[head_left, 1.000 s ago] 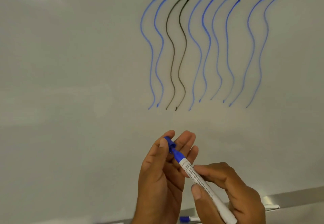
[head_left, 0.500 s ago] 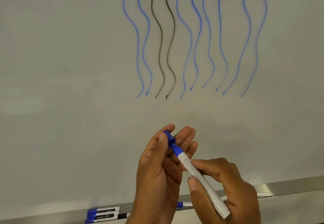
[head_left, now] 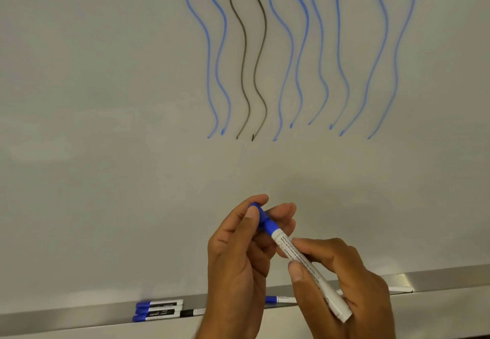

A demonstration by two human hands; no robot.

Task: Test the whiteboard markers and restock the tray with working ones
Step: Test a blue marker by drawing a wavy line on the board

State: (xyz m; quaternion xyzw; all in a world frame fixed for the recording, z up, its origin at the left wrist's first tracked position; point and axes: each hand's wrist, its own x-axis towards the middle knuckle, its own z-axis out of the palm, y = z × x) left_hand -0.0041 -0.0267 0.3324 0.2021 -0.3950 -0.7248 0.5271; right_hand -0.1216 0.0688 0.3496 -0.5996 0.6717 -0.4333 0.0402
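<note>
- At lower centre of the frame, the left hand pinches a blue cap between thumb and fingertips. The cap now butts against the blue collar of the marker, closer than half a second ago.
- The right hand grips the marker's white barrel, fingers curled over, thumb beneath, tail pointing lower right.
- Along the bottom edge, the tray shows more fully, with capped markers at lower left. The wavy lines now run off the top.

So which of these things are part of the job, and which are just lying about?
Job: marker in right hand, cap in left hand, test lines, tray.
Lying about: blue markers, black marker and pale marker, idle on the tray, though likely part of the job too.
</note>
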